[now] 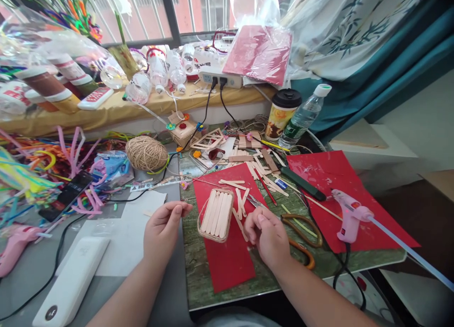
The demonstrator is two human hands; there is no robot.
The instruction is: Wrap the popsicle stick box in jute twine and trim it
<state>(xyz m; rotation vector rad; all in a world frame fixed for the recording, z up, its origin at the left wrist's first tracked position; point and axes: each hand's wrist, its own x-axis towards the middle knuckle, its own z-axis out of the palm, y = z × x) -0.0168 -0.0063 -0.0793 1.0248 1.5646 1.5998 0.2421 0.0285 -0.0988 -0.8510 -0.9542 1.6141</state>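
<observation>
A small raft-like piece of pale craft sticks (217,214), edged with twine, lies on red paper (230,265) between my hands. A loose loop of twine bows out at its left side. My left hand (163,230) is just left of it, thumb and forefinger pinched together; what is in the pinch, if anything, is too small to make out. On the other side, my right hand (267,234) has its fingers curled closed, and their inside is hidden. Brown-handled scissors (301,230) lie beside the right hand. Several loose craft sticks (241,201) are scattered behind the piece.
A ball of twine (147,154) rests at the back left. On the right, a pink glue gun (349,213) stands on more red paper (376,232), with a water bottle (305,116) and paper cup (283,114) behind. A white power bank (73,282) lies front left.
</observation>
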